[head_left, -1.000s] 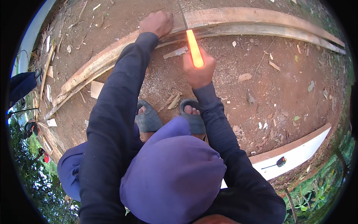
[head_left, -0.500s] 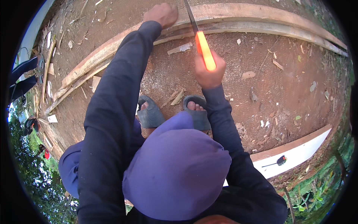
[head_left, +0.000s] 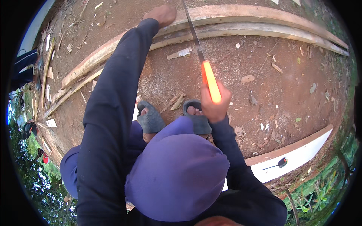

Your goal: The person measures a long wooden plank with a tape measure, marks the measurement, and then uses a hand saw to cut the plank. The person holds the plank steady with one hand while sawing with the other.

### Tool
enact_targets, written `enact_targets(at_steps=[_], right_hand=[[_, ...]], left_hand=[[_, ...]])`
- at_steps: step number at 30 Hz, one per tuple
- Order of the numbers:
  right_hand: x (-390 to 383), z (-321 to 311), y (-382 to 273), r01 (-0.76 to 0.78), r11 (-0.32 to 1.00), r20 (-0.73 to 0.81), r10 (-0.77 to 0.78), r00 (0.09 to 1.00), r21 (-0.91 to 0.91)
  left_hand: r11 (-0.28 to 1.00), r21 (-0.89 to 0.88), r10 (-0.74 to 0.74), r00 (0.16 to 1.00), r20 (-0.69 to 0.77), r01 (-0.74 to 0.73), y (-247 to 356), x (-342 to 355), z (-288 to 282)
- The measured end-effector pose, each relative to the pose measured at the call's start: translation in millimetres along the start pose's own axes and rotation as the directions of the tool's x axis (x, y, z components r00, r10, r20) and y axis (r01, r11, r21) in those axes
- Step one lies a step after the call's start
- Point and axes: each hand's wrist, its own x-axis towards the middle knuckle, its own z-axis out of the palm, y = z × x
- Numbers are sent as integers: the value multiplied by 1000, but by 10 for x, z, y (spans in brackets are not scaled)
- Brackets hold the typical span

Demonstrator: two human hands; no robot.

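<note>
My right hand (head_left: 217, 102) is wrapped round the bright orange-yellow handle of a handsaw (head_left: 193, 33). Its thin dark blade reaches away from me across two long wooden beams, and the far end of the blade runs out at the top of the picture. The far wooden beam (head_left: 245, 12) lies beside the near wooden beam (head_left: 256, 28) on the ground. My left hand (head_left: 163, 16) presses down at the far beam's edge, left of the blade, with its fingers curled and partly hidden.
Wood chips and sawdust litter the brown soil. My sandalled feet stand just short of the beams. A white-faced board (head_left: 298, 154) at the lower right carries a small black tape measure (head_left: 282, 162). Another person's dark-clothed legs (head_left: 24, 69) show at the far left.
My right hand has drawn the saw back toward me, so its handle sits nearer my feet and more blade shows on my side of the beams. My left hand stays at the beam.
</note>
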Motion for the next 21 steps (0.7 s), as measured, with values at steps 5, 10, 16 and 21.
enact_targets(at_steps=[5, 10, 16, 21], right_hand=[[-458, -256, -145, -72, 996, -17, 73, 997, 61], [750, 468, -73, 9, 999, -80, -6, 997, 44], [-624, -204, 29, 18, 999, -58, -15, 998, 39], [599, 298, 126, 28, 999, -70, -25, 997, 41]], left_hand=[[1000, -27, -14, 1000, 25, 15, -61, -72, -35], [967, 175, 184, 983, 25, -186, 17, 3, -132], [997, -60, 44, 999, -5, -44, -105, -48, -144], [972, -177, -139, 985, 102, 156, 356, 76, -290]])
